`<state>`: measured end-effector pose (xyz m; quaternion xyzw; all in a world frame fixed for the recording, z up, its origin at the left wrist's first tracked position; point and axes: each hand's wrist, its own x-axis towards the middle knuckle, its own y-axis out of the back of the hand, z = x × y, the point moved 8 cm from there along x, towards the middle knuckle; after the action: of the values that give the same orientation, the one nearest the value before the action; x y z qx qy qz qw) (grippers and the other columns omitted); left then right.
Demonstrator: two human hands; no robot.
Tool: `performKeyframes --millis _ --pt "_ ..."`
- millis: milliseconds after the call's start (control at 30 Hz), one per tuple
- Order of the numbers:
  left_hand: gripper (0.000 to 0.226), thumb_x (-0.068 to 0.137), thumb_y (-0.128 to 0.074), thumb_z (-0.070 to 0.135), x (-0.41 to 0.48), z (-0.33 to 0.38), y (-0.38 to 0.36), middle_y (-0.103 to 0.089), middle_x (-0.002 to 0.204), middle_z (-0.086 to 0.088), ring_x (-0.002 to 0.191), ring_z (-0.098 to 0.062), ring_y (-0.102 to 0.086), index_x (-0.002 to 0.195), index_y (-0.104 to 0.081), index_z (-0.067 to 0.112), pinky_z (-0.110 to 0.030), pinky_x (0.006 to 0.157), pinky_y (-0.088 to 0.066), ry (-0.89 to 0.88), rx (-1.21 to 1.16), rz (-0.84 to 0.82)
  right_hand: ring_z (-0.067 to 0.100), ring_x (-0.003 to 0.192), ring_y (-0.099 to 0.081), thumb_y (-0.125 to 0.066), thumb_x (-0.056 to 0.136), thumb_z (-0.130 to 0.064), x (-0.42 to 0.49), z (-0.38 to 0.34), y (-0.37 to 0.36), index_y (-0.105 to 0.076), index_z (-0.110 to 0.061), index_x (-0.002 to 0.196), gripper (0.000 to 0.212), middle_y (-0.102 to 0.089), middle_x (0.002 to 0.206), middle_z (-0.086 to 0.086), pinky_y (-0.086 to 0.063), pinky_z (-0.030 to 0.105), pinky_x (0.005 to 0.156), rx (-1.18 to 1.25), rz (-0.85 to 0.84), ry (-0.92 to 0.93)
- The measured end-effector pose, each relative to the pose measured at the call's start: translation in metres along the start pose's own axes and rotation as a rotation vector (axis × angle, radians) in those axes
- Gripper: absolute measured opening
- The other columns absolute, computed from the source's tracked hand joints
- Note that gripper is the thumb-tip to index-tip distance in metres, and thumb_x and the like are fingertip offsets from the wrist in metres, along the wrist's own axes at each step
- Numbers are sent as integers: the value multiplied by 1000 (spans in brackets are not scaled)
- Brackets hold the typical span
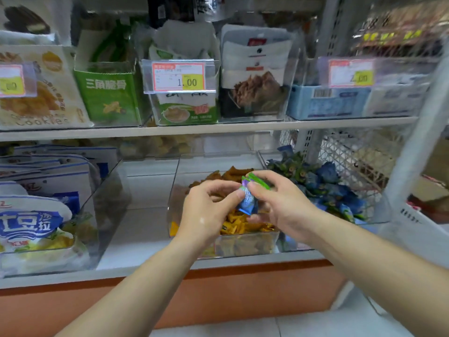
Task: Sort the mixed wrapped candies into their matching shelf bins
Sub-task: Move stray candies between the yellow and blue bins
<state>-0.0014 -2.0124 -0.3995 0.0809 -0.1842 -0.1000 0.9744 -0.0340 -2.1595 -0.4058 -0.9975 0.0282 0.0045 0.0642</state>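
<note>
Left hand (206, 210) and right hand (279, 205): forearms reaching forward, fingertips meeting, thumbs and forefingers of both pinching one candy (248, 203). Candy: blue wrapper, green crimped end; long axis near upright, green end up, leaning right. Position: above the orange-filled bin (245, 244), left of the blue candies (323, 181).

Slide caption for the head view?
Left hand and right hand pinch blue-and-green wrapped candies above the orange-candy bin, with the blue-candy bin to its right.

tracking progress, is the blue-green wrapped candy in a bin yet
Out: left hand and right hand pinch the blue-green wrapped candy over the clear orange-candy bin.
</note>
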Motion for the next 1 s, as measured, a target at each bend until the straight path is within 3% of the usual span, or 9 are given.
performKeyframes --millis 133,233,367,500,633,733,833,900,1000 --pt "10 88 -70 25 4 16 10 -71 82 21 75 5 -65 84 -74 33 -8 64 -45 -181 310 80 10 88 -68 -68 94 -20 12 -25 53 -58 -25 113 23 -68 109 1 -58 28 70 -541 217 279" --pt "9 90 -63 32 8 17 33 -67 94 22 90 1 -61 94 -70 38 -18 74 -45 -250 574 160 12 90 -59 -61 97 -28 33 -48 93 -57 -24 124 28 -61 101 -9 -41 23 70 -986 404 466" --pt "48 90 -60 40 16 -28 68 -57 131 0 124 -22 -47 134 -53 24 -37 91 -44 -5 819 219 29 103 -58 -49 102 -33 86 -37 140 -53 -18 131 32 -62 118 9 -40 30 77 -1168 401 284" --pt "71 88 -62 41 15 -73 86 -50 144 -12 129 -29 -50 149 -36 14 -42 102 -44 213 727 114 40 117 -53 -30 100 -59 118 -22 155 -55 -13 129 59 -55 133 20 -47 48 95 -1516 421 -37" --pt "70 87 -67 40 13 -76 83 -55 140 -3 118 -23 -59 147 -38 18 -38 96 -51 180 595 33 42 123 -48 -47 94 -50 119 -50 132 -54 -16 135 54 -52 136 19 -47 48 96 -1603 569 107" --pt "63 89 -66 29 12 -83 94 -59 132 3 116 -20 -60 146 -40 18 -30 92 -48 180 556 33 31 121 -51 -56 93 -42 125 -44 67 -61 -27 125 36 -55 132 6 -48 41 94 -1450 367 245" --pt "51 91 -64 27 8 -91 98 -61 119 10 96 -4 -62 139 -48 21 -19 80 -48 178 545 -29 13 102 -56 -59 92 -43 124 -15 -15 -61 -40 105 13 -55 110 -11 -44 30 77 -1284 46 350" --pt "52 90 -64 29 7 -93 101 -60 116 14 83 9 -57 140 -49 22 -7 69 -45 168 534 -53 8 96 -56 -60 88 -50 125 13 -66 -63 -41 103 17 -56 103 -17 -44 26 72 -1263 -154 389" --pt "51 90 -64 30 6 -95 104 -59 113 14 77 14 -56 139 -50 23 -1 63 -43 146 531 -63 6 100 -57 -63 81 -55 129 76 -120 -62 -41 116 38 -57 104 -22 -44 22 77 -1255 -575 160"
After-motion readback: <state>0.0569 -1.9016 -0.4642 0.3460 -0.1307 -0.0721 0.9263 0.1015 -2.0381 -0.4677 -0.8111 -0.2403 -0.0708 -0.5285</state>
